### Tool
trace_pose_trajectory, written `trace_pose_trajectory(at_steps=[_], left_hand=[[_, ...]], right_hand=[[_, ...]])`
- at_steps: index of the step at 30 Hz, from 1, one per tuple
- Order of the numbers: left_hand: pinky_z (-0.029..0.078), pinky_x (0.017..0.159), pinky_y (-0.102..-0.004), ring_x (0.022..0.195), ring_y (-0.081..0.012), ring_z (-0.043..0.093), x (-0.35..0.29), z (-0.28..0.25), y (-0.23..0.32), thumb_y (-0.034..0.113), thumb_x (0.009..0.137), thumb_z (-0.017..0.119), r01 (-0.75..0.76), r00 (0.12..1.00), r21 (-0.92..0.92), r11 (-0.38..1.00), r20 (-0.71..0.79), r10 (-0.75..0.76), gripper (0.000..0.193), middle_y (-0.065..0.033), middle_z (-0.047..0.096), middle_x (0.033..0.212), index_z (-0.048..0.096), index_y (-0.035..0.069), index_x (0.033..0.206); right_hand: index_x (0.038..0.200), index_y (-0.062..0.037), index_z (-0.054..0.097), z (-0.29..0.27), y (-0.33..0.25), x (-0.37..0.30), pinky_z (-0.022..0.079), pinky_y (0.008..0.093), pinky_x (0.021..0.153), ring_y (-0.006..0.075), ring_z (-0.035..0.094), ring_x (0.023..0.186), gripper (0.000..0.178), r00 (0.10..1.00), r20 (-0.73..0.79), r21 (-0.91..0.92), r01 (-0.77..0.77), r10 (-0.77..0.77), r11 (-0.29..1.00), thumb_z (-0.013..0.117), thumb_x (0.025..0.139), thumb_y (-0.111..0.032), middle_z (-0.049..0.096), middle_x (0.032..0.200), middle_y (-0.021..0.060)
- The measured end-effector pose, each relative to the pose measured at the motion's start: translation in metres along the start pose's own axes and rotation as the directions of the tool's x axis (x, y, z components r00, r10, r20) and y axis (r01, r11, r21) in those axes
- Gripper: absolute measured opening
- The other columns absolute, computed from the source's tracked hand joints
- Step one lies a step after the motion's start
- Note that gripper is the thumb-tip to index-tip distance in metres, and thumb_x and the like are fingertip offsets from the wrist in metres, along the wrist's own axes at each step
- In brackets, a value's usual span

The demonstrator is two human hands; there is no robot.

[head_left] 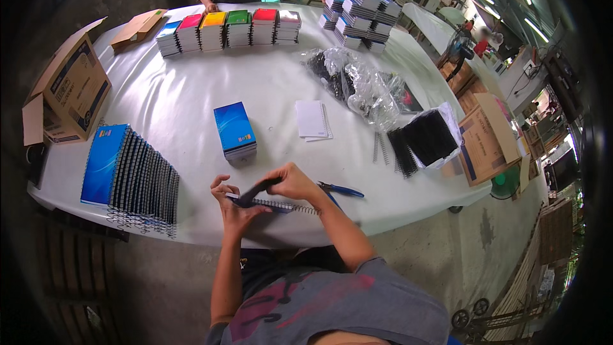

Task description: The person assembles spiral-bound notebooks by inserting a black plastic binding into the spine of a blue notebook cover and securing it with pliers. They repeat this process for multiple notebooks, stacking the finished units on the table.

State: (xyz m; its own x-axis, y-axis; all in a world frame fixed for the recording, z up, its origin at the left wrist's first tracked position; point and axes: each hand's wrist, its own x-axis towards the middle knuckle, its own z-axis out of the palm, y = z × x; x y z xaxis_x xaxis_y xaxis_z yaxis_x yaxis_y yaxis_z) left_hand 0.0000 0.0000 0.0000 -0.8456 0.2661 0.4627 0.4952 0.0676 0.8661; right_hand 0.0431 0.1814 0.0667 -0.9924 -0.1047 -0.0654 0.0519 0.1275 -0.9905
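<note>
— Where's the spiral notebook (pixel 268 203)?
— Held over the surface (pixel 191 102) edge, spine running left-right. Left hand (pixel 233 207) grips its left end; right hand (pixel 290 182), nearer the coil, closed on a dark tool (pixel 255 190).

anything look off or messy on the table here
Mostly tidy. Two things stand out: the notebook between the left hand and right hand has its spiral wire sticking out past the right edge, and a few loose coils lie bare on the table beside the black bundle.
</note>
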Motion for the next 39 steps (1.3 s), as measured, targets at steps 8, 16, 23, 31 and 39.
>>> trace_pose_trajectory(at_steps=[8,16,23,31,39], left_hand=[[0.038,0.087,-0.0428,0.110,-0.0301,0.038,0.001,0.000,-0.005,0.045,0.033,0.090,0.026,1.000,-0.016,1.000,0.015,-0.025,0.098,-0.0102,0.035,0.099,0.029,0.005,0.099],[0.037,0.087,-0.0427,0.109,-0.0294,0.035,-0.003,-0.004,-0.011,0.055,0.043,0.081,-0.283,0.956,0.270,0.920,0.160,0.247,0.089,-0.0105,0.031,0.100,0.038,0.004,0.101],[0.035,0.083,-0.0292,0.091,-0.0170,0.040,-0.007,-0.001,-0.003,0.025,0.090,0.055,0.016,1.000,-0.289,0.957,-0.001,-0.017,0.024,-0.0114,0.040,0.108,0.040,0.007,0.094],[0.040,0.078,-0.0232,0.084,-0.0092,0.049,-0.012,0.002,0.017,0.001,0.081,0.066,0.050,0.951,-0.533,0.845,-0.232,-0.203,0.030,-0.0032,0.054,0.092,0.049,0.005,0.106],[0.047,0.071,-0.0225,0.076,-0.0107,0.058,-0.022,0.000,0.014,-0.005,0.073,0.072,0.213,0.877,-0.620,0.755,-0.218,-0.427,0.023,-0.0045,0.061,0.084,0.061,0.001,0.093]], right_hand=[[0.097,-0.0027,0.071,0.006,0.008,0.008,0.047,0.0214,0.068,0.0059,0.058,0.074,0.034,0.999,0.004,-0.006,0.040,-0.040,0.999,0.055,0.070,0.012,0.069,0.083,0.0044],[0.096,-0.0065,0.071,0.013,-0.006,0.012,0.047,0.0234,0.065,0.0080,0.059,0.069,0.032,0.996,-0.004,-0.246,0.083,-0.087,0.966,0.058,0.070,0.006,0.069,0.081,0.0090],[0.097,-0.0101,0.070,-0.024,-0.007,-0.021,0.051,0.0315,0.072,0.0254,0.065,0.079,0.030,0.838,-0.418,-0.624,0.015,-0.351,0.781,0.060,0.070,-0.001,0.067,0.093,0.0126],[0.124,-0.0140,0.053,-0.096,0.043,-0.139,0.036,0.0518,0.095,0.0270,0.048,0.117,0.041,0.656,-0.753,-0.622,-0.683,-0.052,0.383,0.050,0.084,-0.009,0.048,0.130,0.0093],[0.140,-0.0199,0.033,-0.026,0.021,-0.155,0.015,0.0599,0.105,0.0284,0.023,0.135,0.063,0.783,-0.621,-0.716,-0.551,-0.032,0.428,0.057,0.085,-0.037,0.028,0.145,0.0090]])
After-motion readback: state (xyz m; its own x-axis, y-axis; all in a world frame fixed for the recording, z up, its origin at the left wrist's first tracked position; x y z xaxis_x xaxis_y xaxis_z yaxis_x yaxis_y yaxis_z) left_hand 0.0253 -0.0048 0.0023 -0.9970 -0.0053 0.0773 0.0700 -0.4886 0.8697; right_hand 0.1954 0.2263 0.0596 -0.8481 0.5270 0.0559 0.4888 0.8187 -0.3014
